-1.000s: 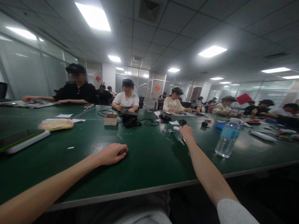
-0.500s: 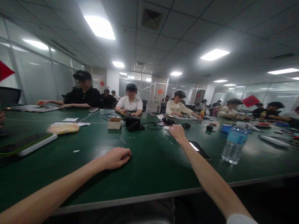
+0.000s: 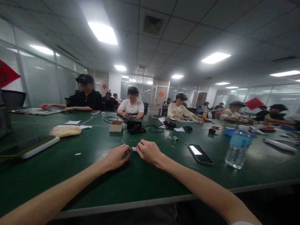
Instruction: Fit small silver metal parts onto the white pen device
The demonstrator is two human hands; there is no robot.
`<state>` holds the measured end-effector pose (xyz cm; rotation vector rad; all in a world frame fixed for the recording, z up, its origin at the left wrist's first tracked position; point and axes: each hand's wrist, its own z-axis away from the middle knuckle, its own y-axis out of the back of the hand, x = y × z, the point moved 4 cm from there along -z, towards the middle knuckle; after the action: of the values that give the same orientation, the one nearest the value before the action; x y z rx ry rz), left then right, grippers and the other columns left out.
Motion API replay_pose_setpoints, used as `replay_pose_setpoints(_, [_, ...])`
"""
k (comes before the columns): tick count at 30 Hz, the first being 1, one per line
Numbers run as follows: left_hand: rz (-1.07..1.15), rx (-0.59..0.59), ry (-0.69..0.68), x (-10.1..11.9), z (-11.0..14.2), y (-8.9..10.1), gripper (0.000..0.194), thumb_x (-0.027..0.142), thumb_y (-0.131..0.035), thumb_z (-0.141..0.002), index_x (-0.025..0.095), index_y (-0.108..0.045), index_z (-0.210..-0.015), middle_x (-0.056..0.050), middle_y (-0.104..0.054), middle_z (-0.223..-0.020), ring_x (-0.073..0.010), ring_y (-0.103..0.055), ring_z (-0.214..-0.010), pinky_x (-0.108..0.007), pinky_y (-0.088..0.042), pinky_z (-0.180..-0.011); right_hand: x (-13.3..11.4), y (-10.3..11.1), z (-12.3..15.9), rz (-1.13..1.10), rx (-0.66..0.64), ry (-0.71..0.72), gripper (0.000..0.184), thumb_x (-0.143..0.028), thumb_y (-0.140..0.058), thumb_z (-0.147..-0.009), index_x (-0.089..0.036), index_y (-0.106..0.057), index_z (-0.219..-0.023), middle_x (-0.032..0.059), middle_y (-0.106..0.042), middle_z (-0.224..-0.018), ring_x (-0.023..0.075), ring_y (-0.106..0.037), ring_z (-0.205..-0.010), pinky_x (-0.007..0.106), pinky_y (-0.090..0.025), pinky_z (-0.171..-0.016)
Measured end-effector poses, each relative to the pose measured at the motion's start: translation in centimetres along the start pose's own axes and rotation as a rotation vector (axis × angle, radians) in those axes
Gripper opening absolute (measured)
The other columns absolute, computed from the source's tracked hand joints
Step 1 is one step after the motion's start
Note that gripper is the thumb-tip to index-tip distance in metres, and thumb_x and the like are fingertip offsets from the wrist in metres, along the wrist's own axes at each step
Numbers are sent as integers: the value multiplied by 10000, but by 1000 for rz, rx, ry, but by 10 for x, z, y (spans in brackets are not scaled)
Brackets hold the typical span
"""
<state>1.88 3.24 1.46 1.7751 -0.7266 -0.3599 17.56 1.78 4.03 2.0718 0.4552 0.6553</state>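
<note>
R hand (image 3: 147,152) has swung back in from the far side of the tbl & now sits right beside L hand (image 3: 116,157), the two close together, fingers curled toward a small white cylindrical piece (image 3: 134,149) on the dark green work table (image 3: 93,147). Can't tell if either hand's actually clamped on it, too small to see. Piece lies btwn the two hands, just off L fingertips, R fingers at or touching it. Around: glossy black smartphone (image 3: 200,153) flat on the tbl, right of R hand; clear plastic water bottle w/ blue label (image 3: 237,148) upright further right; white-edged device w/ green trim (image 3: 30,147) well left, past a pale wrapped pack (image 3: 66,131). Straight ahead, well apart from the hands: small cardboard box (image 3: 116,126), black boxy unit (image 3: 134,126), looped black cables (image 3: 154,128), & beyond those a co-worker in a white T-shirt (image 3: 132,104) across the tbl
</note>
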Motion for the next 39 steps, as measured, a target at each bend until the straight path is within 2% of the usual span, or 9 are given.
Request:
replay_pose_setpoints(4, [5,25,19,-4,0,-1,206,213,-460,-848,177,-539,-1035,-83,-604,-1022,-205,-586,-908,-308,-456,-792,-26,7,9,-42,66,119,276,-286,-371,-952,-147,-607,-922,77,-613,-884,153,-591,-736,235,-430,-605])
replay_pose_setpoints(10, [46,33,46,-9,-3,-5,219,171,-411,-852,187,-558,-1014,-70,-621,-1012,-196,-601,-878,-302,-463,-781,-41,-1,16,-74,188,377,279,-356,-426,-910,-159,-608,-832,57,-614,-834,143,-566,-690,242,-403,-554])
replay_pose_setpoints(17, [51,21,88,-12,-3,-6,264,152,-430,-829,189,-562,-1054,-71,-598,-1080,-201,-596,-934,-314,-458,-827,-48,-4,22,-115,184,610,354,-451,-432,-893,-177,-622,-773,34,-637,-865,137,-584,-693,254,-402,-543])
replay_pose_setpoints(24, [22,-46,64,-10,-1,-6,248,169,-434,-854,180,-590,-1047,-70,-637,-1027,-204,-604,-924,-300,-467,-800,-47,-3,24,-190,149,678,350,-476,-451,-896,-188,-644,-843,29,-647,-969,120,-602,-726,244,-416,-573])
replay_pose_setpoints(28, [10,-37,63,-11,-2,-7,244,163,-433,-858,180,-598,-1037,-71,-645,-1031,-202,-608,-921,-298,-467,-797,-38,-2,20,-236,181,620,306,-428,-465,-899,-180,-642,-874,38,-647,-934,122,-597,-717,243,-429,-589])
replay_pose_setpoints(32, [-9,-38,58,-11,-3,-7,228,165,-439,-861,182,-601,-1020,-71,-642,-1026,-206,-607,-926,-304,-465,-803,-13,-8,8,-300,192,354,236,-265,-433,-914,-155,-641,-915,56,-644,-946,131,-600,-771,241,-461,-684])
replay_pose_setpoints(36, [27,-45,54,-11,-3,-7,231,175,-437,-876,194,-599,-1040,-61,-640,-1044,-198,-605,-941,-298,-465,-810,19,-31,2,-362,80,51,225,-222,-502,-873,-138,-616,-1048,90,-618,-1055,170,-598,-901,283,-475,-798])
replay_pose_setpoints(39, [47,-37,53,-13,-3,-7,237,175,-437,-875,203,-604,-1042,-53,-645,-1045,-194,-608,-938,-294,-466,-812,29,-50,2,-410,-52,22,235,-202,-549,-836,-129,-620,-1047,104,-621,-1061,195,-592,-959,321,-469,-854])
